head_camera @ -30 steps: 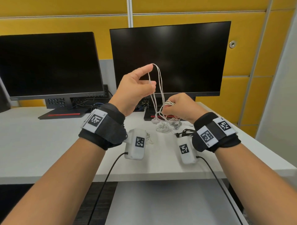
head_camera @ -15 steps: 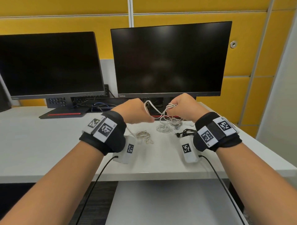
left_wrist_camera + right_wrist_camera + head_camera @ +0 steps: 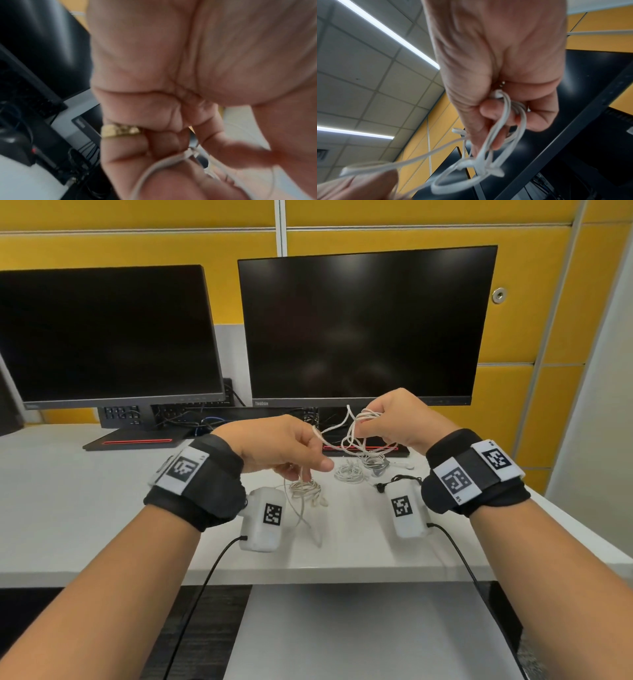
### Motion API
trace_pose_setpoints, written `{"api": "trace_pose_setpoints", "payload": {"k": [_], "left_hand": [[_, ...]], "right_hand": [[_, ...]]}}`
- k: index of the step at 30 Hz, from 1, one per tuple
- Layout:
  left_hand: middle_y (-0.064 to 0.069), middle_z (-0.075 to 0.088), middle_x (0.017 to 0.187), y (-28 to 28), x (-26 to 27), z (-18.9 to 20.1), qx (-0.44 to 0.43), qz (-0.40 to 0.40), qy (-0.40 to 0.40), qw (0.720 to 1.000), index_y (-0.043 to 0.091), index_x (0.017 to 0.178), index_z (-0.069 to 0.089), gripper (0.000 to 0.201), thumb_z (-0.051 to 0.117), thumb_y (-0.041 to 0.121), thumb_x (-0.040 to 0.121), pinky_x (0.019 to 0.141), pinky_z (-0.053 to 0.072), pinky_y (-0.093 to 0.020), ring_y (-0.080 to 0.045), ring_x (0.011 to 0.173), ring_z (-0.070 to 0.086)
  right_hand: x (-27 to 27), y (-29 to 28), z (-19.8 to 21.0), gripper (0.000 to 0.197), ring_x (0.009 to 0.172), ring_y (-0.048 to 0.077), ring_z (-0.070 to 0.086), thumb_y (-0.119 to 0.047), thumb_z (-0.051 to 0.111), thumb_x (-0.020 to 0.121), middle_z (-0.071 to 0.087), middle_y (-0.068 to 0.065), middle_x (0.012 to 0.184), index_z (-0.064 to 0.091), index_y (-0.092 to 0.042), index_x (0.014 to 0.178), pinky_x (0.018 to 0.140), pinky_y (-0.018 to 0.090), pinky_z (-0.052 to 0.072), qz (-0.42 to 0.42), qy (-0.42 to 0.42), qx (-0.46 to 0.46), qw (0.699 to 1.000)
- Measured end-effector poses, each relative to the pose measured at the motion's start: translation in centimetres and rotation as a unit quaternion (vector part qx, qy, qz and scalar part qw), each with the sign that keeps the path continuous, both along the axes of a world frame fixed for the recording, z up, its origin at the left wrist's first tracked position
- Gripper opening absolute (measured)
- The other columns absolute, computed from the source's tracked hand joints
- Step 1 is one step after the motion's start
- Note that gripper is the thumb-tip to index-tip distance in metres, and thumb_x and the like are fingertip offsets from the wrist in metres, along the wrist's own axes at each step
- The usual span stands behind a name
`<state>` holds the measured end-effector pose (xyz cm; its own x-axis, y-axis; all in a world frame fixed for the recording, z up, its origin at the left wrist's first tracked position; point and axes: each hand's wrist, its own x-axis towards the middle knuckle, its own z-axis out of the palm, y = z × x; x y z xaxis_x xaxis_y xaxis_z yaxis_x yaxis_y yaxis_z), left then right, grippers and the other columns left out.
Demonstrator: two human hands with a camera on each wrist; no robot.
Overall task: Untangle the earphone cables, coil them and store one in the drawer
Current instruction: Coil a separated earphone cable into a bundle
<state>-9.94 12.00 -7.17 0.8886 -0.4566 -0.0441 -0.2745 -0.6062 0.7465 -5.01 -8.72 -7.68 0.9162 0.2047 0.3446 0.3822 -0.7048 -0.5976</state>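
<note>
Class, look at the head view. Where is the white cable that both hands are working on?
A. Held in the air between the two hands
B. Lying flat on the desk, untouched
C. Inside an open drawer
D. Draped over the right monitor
A: the cable runs through the air from the left hand to loops gripped by the right hand, above the desk.

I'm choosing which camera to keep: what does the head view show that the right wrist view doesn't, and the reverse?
Head only: the desk, two white coils and a black earphone lying on it.

Right wrist only: loops wound round the right hand's fingers, ceiling lights.

Both: the right hand holding the white earphone cable, which runs to the left hand.
</note>
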Motion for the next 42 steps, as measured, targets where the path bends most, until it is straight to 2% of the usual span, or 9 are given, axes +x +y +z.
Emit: {"api": "trace_pose_setpoints", "payload": {"k": [3,7,11,18,24,27,30,34,42], "left_hand": [[-0.015,0.06,0.072,0.5,0.0,0.3,-0.083,0.019,-0.021,0.996,0.014,0.063,0.048,0.03,0.075,0.016,0.073,0.058,0.05,-0.025,-0.014,0.056,0.058],[-0.025,0.062,0.082,1.0,1.2,0.2,0.02,0.102,-0.105,0.989,0.014,0.065,0.047,0.032,0.074,0.015,0.083,0.06,0.05,-0.028,-0.015,0.056,0.055],[-0.002,0.063,0.067,1.4,1.3,-0.4,0.132,0.056,-0.038,0.989,0.011,0.068,0.062,0.025,0.078,0.028,0.078,0.067,0.049,-0.028,-0.013,0.062,0.056],[0.003,0.068,0.107,0.4,0.7,0.4,0.281,0.081,-0.073,0.954,0.017,0.103,0.071,0.048,0.072,0.055,0.074,0.096,0.047,-0.037,-0.016,0.103,0.06],[-0.001,0.047,0.142,-2.2,0.7,-0.3,-0.007,0.078,-0.121,0.99,0.027,0.141,0.028,0.076,0.065,0.055,0.081,0.098,0.039,-0.032,-0.017,0.126,0.047],[-0.002,0.069,0.108,-3.1,0.8,-1.2,-0.024,0.049,-0.082,0.995,0.022,0.135,0.036,0.058,0.065,0.041,0.089,0.097,0.044,-0.034,-0.012,0.104,0.062],[0.0,0.053,0.069,-3.3,0.7,-1.5,-0.055,0.048,-0.069,0.995,0.014,0.112,0.053,0.03,0.049,0.039,0.098,0.073,0.052,-0.031,-0.012,0.063,0.053],[0.005,0.028,0.061,-3.3,-0.1,-1.5,-0.112,0.015,-0.018,0.993,0.012,0.089,0.055,0.047,0.027,0.047,0.103,0.051,0.026,-0.025,-0.011,0.053,0.023],[0.007,0.044,0.056,-3.0,0.5,-2.4,0.138,0.006,-0.06,0.989,0.016,0.07,0.057,0.046,0.038,0.042,0.102,0.056,0.038,-0.023,-0.011,0.049,0.038]], "right_hand": [[0.0,-0.1,0.3,0.012,0.075,0.015,0.061,-0.03,0.074,0.085,0.068,0.003,0.081,0.074,-0.018,0.083,0.065,0.031,0.052,0.007,0.001,-0.003,1.0],[-0.2,-0.2,1.0,0.016,0.071,0.016,0.057,-0.029,0.067,0.091,0.067,0.006,0.08,0.075,-0.016,0.086,0.069,0.033,0.053,0.027,0.01,0.028,0.999],[-0.4,-0.4,1.7,0.027,0.058,0.011,0.049,-0.025,0.057,0.098,0.053,0.001,0.063,0.072,-0.007,0.084,0.074,0.033,0.052,0.016,-0.018,0.061,0.998],[-0.5,0.0,2.1,0.021,0.067,0.015,0.057,-0.026,0.064,0.093,0.063,0.004,0.073,0.07,-0.009,0.082,0.073,0.033,0.055,0.041,-0.048,0.095,0.993],[-1.1,1.0,2.0,0.018,0.066,0.011,0.06,-0.029,0.069,0.09,0.065,0.002,0.072,0.07,-0.011,0.089,0.064,0.025,0.053,0.072,-0.035,0.094,0.992],[-1.2,1.1,2.1,0.027,0.061,0.01,0.055,-0.033,0.061,0.095,0.059,0.001,0.066,0.064,-0.012,0.079,0.064,0.029,0.051,0.053,-0.054,0.087,0.993],[-0.9,0.7,2.1,0.035,0.069,0.016,0.053,-0.037,0.052,0.098,0.055,0.005,0.072,0.058,-0.01,0.077,0.07,0.036,0.051,-0.007,-0.083,0.08,0.993],[-0.7,0.4,2.2,0.039,0.064,0.016,0.045,-0.036,0.042,0.101,0.045,0.004,0.067,0.049,-0.013,0.071,0.071,0.035,0.046,-0.053,-0.073,0.143,0.986],[-1.3,0.0,3.0,0.041,0.048,0.01,0.036,-0.034,0.039,0.104,0.039,-0.002,0.054,0.047,-0.016,0.068,0.054,0.024,0.037,-0.014,-0.037,0.271,0.962]]}}
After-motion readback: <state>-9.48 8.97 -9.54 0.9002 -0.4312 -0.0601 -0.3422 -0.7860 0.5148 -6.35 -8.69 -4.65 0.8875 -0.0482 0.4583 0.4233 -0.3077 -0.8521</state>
